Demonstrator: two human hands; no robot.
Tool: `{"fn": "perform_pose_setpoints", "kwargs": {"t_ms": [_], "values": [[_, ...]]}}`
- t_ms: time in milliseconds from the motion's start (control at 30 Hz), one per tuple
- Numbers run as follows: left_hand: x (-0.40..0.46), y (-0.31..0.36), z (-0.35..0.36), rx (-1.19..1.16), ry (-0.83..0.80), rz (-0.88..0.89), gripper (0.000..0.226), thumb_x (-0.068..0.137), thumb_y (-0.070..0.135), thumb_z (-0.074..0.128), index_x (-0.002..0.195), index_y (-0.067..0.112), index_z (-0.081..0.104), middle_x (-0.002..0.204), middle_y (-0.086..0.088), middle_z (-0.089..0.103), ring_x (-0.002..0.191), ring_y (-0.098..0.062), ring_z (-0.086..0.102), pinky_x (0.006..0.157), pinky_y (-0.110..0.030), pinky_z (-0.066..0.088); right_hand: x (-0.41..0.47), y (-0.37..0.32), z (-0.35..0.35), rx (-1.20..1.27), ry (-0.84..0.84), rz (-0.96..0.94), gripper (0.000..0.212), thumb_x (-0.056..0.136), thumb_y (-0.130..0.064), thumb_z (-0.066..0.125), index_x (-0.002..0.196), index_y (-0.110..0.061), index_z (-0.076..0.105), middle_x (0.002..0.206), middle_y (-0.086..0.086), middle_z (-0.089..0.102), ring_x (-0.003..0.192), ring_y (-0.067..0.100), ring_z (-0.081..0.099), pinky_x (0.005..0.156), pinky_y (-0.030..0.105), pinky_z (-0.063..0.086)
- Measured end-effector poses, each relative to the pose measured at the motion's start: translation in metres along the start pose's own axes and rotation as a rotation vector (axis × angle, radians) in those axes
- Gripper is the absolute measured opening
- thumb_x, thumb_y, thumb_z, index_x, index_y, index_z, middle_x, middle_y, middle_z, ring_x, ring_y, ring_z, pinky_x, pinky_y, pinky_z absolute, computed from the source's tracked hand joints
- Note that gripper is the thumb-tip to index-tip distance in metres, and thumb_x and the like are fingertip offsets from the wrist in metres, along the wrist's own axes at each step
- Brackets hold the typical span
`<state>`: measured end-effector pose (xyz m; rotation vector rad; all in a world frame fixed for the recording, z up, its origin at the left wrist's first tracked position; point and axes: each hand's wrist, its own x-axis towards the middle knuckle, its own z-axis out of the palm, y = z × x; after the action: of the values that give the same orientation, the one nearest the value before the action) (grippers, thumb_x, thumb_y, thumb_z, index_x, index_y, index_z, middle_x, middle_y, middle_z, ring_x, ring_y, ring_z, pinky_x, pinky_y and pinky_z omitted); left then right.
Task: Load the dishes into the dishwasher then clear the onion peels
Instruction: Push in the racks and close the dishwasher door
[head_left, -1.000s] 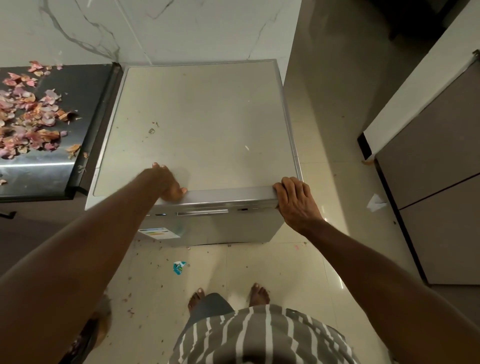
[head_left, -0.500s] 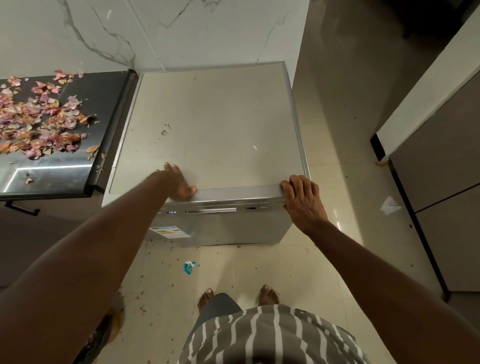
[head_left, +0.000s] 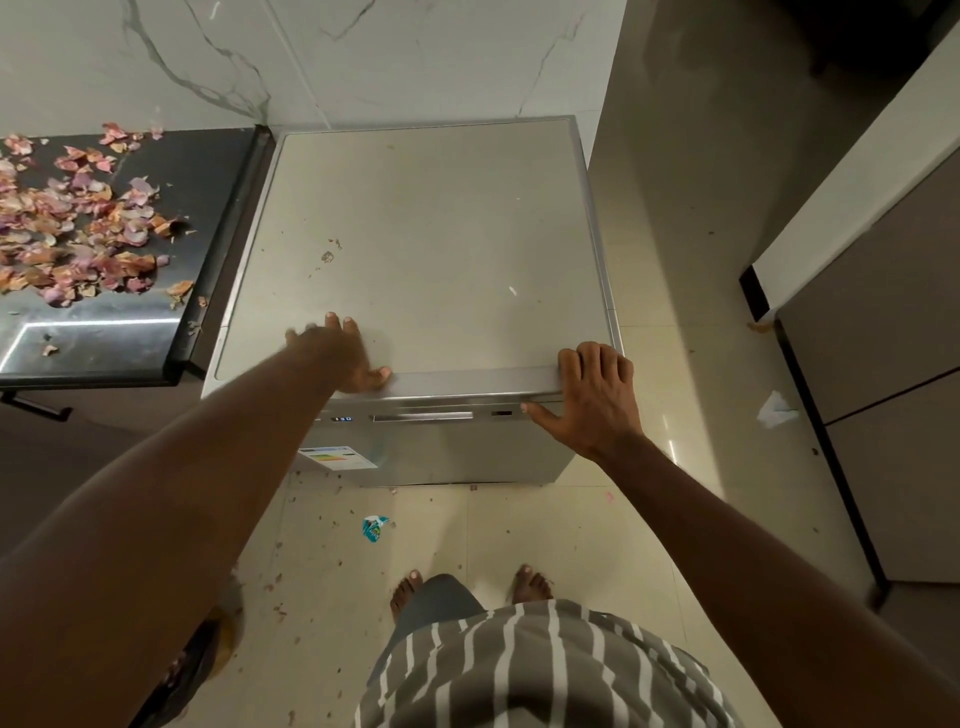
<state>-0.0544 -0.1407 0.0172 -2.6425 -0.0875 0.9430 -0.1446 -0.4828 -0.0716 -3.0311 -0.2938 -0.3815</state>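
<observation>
A silver freestanding dishwasher (head_left: 426, 234) stands against the marble wall, its door closed. My left hand (head_left: 343, 356) lies on the front of its top, fingers spread and blurred. At the front right corner my right hand (head_left: 592, 395) rests with its fingers over the top edge and its thumb stretched along the control strip. Pink and brown onion peels (head_left: 78, 228) lie scattered over the black countertop (head_left: 208, 171) to the left. No dishes are in view.
A small display (head_left: 343, 419) and a handle recess (head_left: 423, 417) show on the door's top strip. Bits of peel, a teal wrapper (head_left: 375, 527) and a white scrap (head_left: 775, 410) litter the tiled floor. Brown cabinets (head_left: 883, 364) stand on the right. My bare feet stand in front.
My left hand has lifted and spread its fingers on the top. My right thumb has swung out along the door's top strip. The view has shifted slightly, showing more of the peels.
</observation>
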Motion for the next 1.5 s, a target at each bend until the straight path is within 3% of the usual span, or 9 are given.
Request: {"fn": "perform_pose_setpoints", "kwargs": {"t_ms": [100, 167, 267, 333, 400, 467, 600, 867, 1500], "values": [[0.015, -0.029, 0.021, -0.098, 0.076, 0.109, 0.148, 0.061, 0.110, 0.029, 0.163, 0.015, -0.022, 0.171, -0.019, -0.025, 0.161, -0.040, -0.012, 0.126, -0.062, 0.005, 0.011, -0.007, -0.004, 0.003, -0.018, -0.036, 0.073, 0.085, -0.085, 0.044, 0.109, -0.016, 0.047, 0.106, 0.006, 0.046, 0.093, 0.025, 0.041, 0.082, 0.044, 0.042], [0.025, -0.042, 0.043, -0.176, 0.157, 0.207, 0.152, 0.054, 0.114, 0.025, 0.160, 0.019, -0.029, 0.167, -0.020, -0.034, 0.157, -0.040, -0.025, 0.127, -0.064, -0.002, 0.022, -0.014, -0.007, 0.029, -0.043, -0.094, 0.074, 0.082, -0.085, 0.047, 0.108, -0.016, 0.047, 0.106, 0.006, 0.048, 0.093, 0.026, 0.043, 0.081, 0.044, 0.044], [0.038, -0.051, 0.069, -0.185, 0.356, 0.310, 0.143, 0.063, 0.110, 0.029, 0.163, 0.019, -0.019, 0.171, -0.024, -0.020, 0.159, -0.042, -0.016, 0.123, -0.067, 0.001, 0.042, -0.038, -0.009, 0.107, -0.100, -0.201, 0.079, 0.075, -0.082, 0.063, 0.113, -0.014, 0.052, 0.113, 0.009, 0.052, 0.101, 0.031, 0.049, 0.089, 0.046, 0.045], [0.043, -0.057, 0.075, -0.134, 0.469, 0.382, 0.137, 0.068, 0.106, 0.031, 0.165, 0.018, -0.008, 0.172, -0.026, -0.008, 0.160, -0.041, -0.006, 0.122, -0.066, 0.007, 0.055, -0.063, -0.006, 0.113, -0.191, -0.292, 0.092, 0.073, -0.078, 0.070, 0.134, -0.012, 0.052, 0.138, 0.015, 0.050, 0.124, 0.038, 0.048, 0.107, 0.051, 0.040], [0.048, -0.062, 0.079, -0.098, 0.545, 0.461, 0.133, 0.072, 0.103, 0.032, 0.167, 0.016, -0.002, 0.174, -0.022, -0.002, 0.161, -0.037, -0.001, 0.123, -0.063, 0.010, 0.066, -0.088, 0.001, 0.050, -0.287, -0.324, 0.111, 0.076, -0.078, 0.066, 0.158, -0.010, 0.034, 0.166, 0.019, 0.028, 0.152, 0.039, 0.028, 0.124, 0.051, 0.024], [0.053, -0.065, 0.080, -0.076, 0.595, 0.527, 0.132, 0.073, 0.102, 0.032, 0.168, 0.015, 0.001, 0.175, -0.018, 0.001, 0.162, -0.033, 0.002, 0.124, -0.060, 0.009, 0.073, -0.101, 0.006, 0.016, -0.297, -0.320, 0.119, 0.078, -0.078, 0.062, 0.165, -0.011, 0.019, 0.173, 0.018, 0.013, 0.160, 0.036, 0.013, 0.128, 0.051, 0.018], [0.053, -0.063, 0.075, -0.056, 0.607, 0.616, 0.133, 0.072, 0.099, 0.039, 0.169, 0.017, -0.002, 0.176, -0.010, -0.004, 0.163, -0.027, 0.000, 0.127, -0.056, 0.004, 0.073, -0.099, 0.010, -0.013, -0.295, -0.329, 0.120, 0.080, -0.076, 0.060, 0.167, -0.009, 0.011, 0.174, 0.020, 0.007, 0.161, 0.038, 0.008, 0.128, 0.054, 0.018], [0.055, -0.066, 0.079, -0.121, 0.624, 0.603, 0.131, 0.071, 0.099, 0.042, 0.169, 0.024, 0.000, 0.177, -0.001, -0.006, 0.163, -0.018, -0.003, 0.130, -0.054, 0.003, 0.076, -0.098, 0.023, -0.054, -0.283, -0.370, 0.123, 0.080, -0.081, 0.057, 0.166, -0.007, 0.009, 0.173, 0.023, 0.009, 0.160, 0.040, 0.011, 0.126, 0.057, 0.024], [0.049, -0.065, 0.079, -0.162, 0.664, 0.586, 0.128, 0.071, 0.097, 0.047, 0.168, 0.024, 0.008, 0.177, -0.002, 0.005, 0.163, -0.019, 0.005, 0.131, -0.054, 0.007, 0.075, -0.099, 0.021, -0.076, -0.285, -0.369, 0.123, 0.081, -0.082, 0.055, 0.167, -0.008, 0.008, 0.173, 0.022, 0.007, 0.161, 0.039, 0.008, 0.128, 0.054, 0.020]]}}
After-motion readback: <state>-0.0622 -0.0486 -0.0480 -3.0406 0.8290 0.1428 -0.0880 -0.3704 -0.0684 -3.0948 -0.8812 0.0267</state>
